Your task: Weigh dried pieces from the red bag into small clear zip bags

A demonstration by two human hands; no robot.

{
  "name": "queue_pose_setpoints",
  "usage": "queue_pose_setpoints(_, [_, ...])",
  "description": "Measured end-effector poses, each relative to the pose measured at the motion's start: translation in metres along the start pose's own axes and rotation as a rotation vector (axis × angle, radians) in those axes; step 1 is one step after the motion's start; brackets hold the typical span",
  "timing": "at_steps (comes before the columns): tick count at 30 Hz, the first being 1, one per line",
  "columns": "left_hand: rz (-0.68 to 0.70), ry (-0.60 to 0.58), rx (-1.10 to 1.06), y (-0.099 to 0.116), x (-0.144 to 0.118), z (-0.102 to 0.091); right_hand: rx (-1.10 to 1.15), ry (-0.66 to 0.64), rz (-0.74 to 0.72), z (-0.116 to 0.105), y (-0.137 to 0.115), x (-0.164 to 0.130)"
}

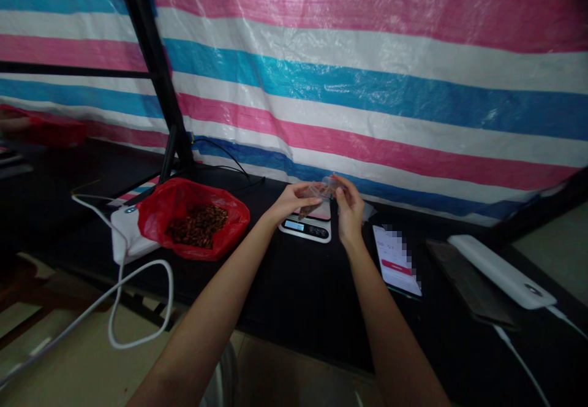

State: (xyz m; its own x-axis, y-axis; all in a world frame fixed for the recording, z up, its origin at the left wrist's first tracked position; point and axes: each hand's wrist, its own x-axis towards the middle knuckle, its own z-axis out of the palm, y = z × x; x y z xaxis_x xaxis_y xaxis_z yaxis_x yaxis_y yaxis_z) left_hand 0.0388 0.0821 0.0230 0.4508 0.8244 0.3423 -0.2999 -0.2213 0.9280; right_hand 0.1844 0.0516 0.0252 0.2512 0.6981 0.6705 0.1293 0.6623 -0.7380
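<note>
Both my hands hold a small clear plastic bag (307, 211) with some brown bits in its lower corner. My left hand (294, 200) pinches it from the left side, while my right hand (350, 206) grips its top right part. Just beneath the bag is a white kitchen scale (304, 234) with a lit display and dark buttons; the bag and fingers cover part of its platform. To the left, an open red plastic bag (234, 214) holds many dark brown beans or seeds (199, 224). Behind my right hand lies some crumpled clear plastic (368, 212).
Right of the scale lies a lit phone (390, 254), then a dark flat device (468, 281) and a white power bank (500, 269) with cables. A white box (124, 229) and looping white cable (172, 284) sit left. A black frame post (154, 64) stands before the striped sheet (367, 88). Another person's hand (13, 124) shows far left.
</note>
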Motion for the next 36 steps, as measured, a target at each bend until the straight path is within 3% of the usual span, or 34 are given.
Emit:
queue_pose_setpoints(3, [0.022, 0.035, 0.08, 0.002, -0.001, -0.005, 0.12, 0.158, 0.08, -0.002, 0.003, 0.0])
queue_pose_setpoints(7, [0.113, 0.216, 0.274, 0.001, 0.0, -0.016, 0.271, 0.3, 0.183, -0.015, 0.018, 0.002])
queue_pose_setpoints(10, [0.168, 0.295, 0.358, -0.002, 0.002, -0.019, 0.301, 0.303, 0.23, -0.027, 0.033, 0.004])
queue_pose_setpoints(13, [0.196, 0.295, 0.471, -0.006, 0.004, -0.017, 0.295, 0.313, 0.245, -0.036, 0.042, 0.005])
queue_pose_setpoints(22, [0.32, 0.312, 0.695, -0.024, 0.011, -0.004, 0.217, 0.213, 0.241, -0.045, 0.034, 0.004])
queue_pose_setpoints(25, [0.349, 0.396, 0.757, -0.023, 0.01, -0.006, 0.104, 0.188, 0.261, -0.047, 0.039, 0.002])
queue_pose_setpoints(29, [0.38, 0.715, 0.797, -0.019, 0.004, -0.019, -0.225, 0.215, 0.239, -0.053, 0.037, -0.012])
queue_pose_setpoints(31, [0.376, 0.851, 0.817, -0.018, 0.001, -0.027, -0.494, 0.144, 0.193, -0.056, 0.03, -0.024])
queue_pose_setpoints(34, [0.371, 0.937, 0.867, -0.017, -0.003, -0.033, -0.887, -0.012, 0.134, -0.057, 0.016, -0.041])
queue_pose_setpoints(36, [0.375, 0.939, 0.902, -0.017, -0.003, -0.032, -1.034, -0.047, 0.129, -0.056, 0.01, -0.047])
